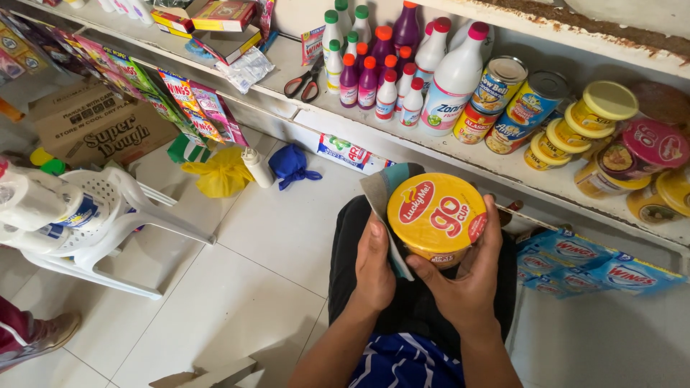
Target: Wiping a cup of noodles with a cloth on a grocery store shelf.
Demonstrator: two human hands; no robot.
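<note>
Shelf (pixel 460 154) of bottles and cans crosses the upper frame; at centre, both hands clasp a yellow-lidded cup (pixel 437 215), left hand (pixel 375 269) also pressing a cloth (pixel 384 197), right hand (pixel 467 284) cupping beneath.

What you can't see all of

The right hand (pixel 460 276) covers the side and bottom of the yellow cup (pixel 437 215), so only its lid shows well. The left hand (pixel 375 269) hides most of the grey cloth (pixel 381 194) tucked behind the cup. Both arms run off the bottom edge. A shoe (pixel 43 336) pokes in at the left edge, and the rest of that person is cut off. The white plastic chair (pixel 115 215) hides part of the white bottles (pixel 36 205) lying on it. The tubs (pixel 647 172) at the far right go past the edge. A brown board (pixel 208 375) at the bottom is only partly in the picture.
</note>
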